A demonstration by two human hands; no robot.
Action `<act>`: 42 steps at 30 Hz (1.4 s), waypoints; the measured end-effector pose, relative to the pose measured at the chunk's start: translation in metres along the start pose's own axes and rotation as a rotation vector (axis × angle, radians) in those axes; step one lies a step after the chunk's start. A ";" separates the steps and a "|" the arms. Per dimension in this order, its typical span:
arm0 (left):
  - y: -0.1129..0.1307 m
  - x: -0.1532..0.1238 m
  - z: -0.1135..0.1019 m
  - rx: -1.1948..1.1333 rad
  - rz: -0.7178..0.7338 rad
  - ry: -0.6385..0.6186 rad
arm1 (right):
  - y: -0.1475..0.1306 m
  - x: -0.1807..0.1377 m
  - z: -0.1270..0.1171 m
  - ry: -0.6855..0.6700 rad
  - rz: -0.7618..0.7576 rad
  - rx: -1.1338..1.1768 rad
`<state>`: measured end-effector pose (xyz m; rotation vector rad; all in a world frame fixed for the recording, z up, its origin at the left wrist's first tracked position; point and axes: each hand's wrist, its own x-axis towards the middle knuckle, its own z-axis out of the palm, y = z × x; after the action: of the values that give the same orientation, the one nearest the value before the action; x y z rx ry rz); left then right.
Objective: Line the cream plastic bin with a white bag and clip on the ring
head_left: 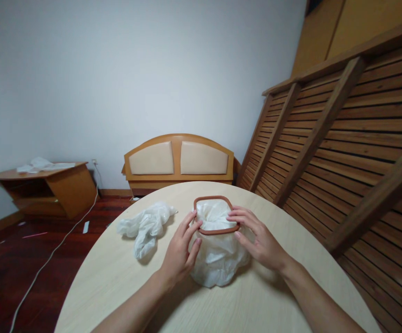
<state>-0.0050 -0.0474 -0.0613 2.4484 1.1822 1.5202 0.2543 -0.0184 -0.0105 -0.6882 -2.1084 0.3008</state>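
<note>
A brown rounded-square rim ring [218, 231] lies over a white plastic bag [216, 268], which hangs down outside it and lines the inside, like a lined bin. The bag hides most of whatever stands beneath it. On the ring's left side, my left hand [178, 252] has its fingertips over the edge and its thumb lower, against the outside. My right hand [261, 240] grips the opposite side, fingers on top and thumb below the front corner. A second white plastic bag [149, 226], crumpled, rests on the table to the left of my left hand.
The round pale wooden table [107, 286] carries both bags. Beyond it stands a padded headboard [176, 159]. Slatted wooden panels [346, 138] lean close along the right. A low wooden cabinet [72, 189] is at the far left, and a white cable [55, 249] crosses the dark floor.
</note>
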 end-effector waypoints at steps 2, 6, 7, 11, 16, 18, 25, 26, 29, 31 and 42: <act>0.001 0.000 0.001 -0.002 -0.012 -0.003 | 0.006 -0.004 -0.004 0.014 0.040 0.031; 0.002 0.000 0.004 -0.008 -0.031 -0.003 | 0.013 -0.008 -0.007 0.014 0.087 0.092; 0.003 0.000 0.004 -0.002 -0.034 -0.004 | 0.013 -0.009 -0.007 0.016 0.092 0.106; 0.003 0.004 0.005 0.033 -0.006 0.016 | 0.016 -0.010 -0.007 0.025 0.118 0.165; 0.007 0.012 0.003 0.064 0.089 0.097 | 0.015 -0.011 -0.011 0.047 0.064 0.046; 0.009 0.015 0.001 0.080 0.124 0.100 | 0.011 -0.011 -0.012 0.045 0.004 -0.070; 0.015 0.014 -0.004 0.090 0.205 0.056 | -0.016 -0.008 -0.001 0.029 -0.094 -0.277; 0.016 0.013 -0.004 0.080 0.195 0.041 | -0.019 -0.007 0.001 0.036 -0.085 -0.267; 0.018 0.011 -0.004 0.026 0.150 0.010 | -0.023 -0.006 0.005 0.075 -0.059 -0.220; 0.019 0.011 -0.007 -0.002 0.130 0.031 | -0.023 -0.006 0.003 0.107 -0.050 -0.189; 0.008 0.031 -0.061 -0.001 0.280 0.011 | -0.021 -0.008 -0.017 -0.050 -0.052 0.193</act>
<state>-0.0402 -0.0552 -0.0027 2.7005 0.8668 1.5965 0.2647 -0.0408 0.0034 -0.5162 -2.1078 0.4896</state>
